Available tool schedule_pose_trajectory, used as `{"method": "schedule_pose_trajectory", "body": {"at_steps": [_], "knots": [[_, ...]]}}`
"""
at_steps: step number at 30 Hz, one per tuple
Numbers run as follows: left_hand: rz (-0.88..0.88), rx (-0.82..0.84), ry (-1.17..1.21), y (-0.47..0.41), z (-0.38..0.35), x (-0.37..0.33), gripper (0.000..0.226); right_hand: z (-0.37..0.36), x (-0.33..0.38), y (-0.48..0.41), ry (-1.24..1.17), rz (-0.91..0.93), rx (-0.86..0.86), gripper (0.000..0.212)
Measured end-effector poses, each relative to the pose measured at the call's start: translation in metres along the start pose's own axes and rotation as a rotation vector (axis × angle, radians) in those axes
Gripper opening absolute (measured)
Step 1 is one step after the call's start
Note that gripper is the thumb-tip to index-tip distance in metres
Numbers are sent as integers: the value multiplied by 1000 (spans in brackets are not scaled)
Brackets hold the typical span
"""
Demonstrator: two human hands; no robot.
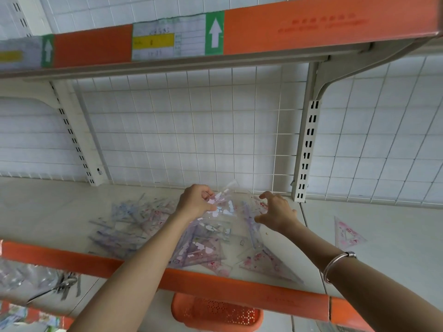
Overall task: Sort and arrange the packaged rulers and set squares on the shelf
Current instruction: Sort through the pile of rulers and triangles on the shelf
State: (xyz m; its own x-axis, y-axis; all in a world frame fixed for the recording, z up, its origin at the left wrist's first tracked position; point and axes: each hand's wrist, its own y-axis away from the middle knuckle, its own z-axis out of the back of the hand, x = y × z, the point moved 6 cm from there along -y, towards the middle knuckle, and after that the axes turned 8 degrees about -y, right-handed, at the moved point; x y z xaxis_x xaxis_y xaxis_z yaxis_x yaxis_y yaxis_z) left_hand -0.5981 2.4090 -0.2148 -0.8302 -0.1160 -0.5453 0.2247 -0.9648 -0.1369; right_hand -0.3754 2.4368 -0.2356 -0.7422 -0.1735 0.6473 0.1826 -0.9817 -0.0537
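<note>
the left hand (196,202) pinches the top of a clear set-square packet (225,209), grip clamped on it. the right hand (275,212) curls round its right edge, grip half apart. the packet sits over the loose pile (148,224) on the shelf (48,212).

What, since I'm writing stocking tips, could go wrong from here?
1. The clear pack, held between the left hand and right hand, may slip back into the pile.
2. A forearm might nudge the set square lying near the shelf edge over it.
</note>
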Motion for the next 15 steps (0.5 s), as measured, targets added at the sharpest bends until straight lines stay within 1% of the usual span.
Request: {"method": "schedule_pose_trajectory", "body": {"at_steps": [2, 4, 7, 9, 15], "knots": [[-26, -76, 42, 5, 3, -5, 35, 3, -3, 2, -10, 0, -11, 64], [-68, -113, 66, 11, 4, -12, 40, 8, -6, 4, -12, 6, -21, 63], [-136, -90, 56, 17, -3, -24, 55, 15, -13, 8, -5, -8, -25, 64], [-148, -73, 62, 20, -8, -32, 60, 21, -18, 11, -7, -18, -35, 64], [-201, -27, 84, 23, -33, -63, 61, 44, -45, 24, -33, -71, -66, 67]]}}
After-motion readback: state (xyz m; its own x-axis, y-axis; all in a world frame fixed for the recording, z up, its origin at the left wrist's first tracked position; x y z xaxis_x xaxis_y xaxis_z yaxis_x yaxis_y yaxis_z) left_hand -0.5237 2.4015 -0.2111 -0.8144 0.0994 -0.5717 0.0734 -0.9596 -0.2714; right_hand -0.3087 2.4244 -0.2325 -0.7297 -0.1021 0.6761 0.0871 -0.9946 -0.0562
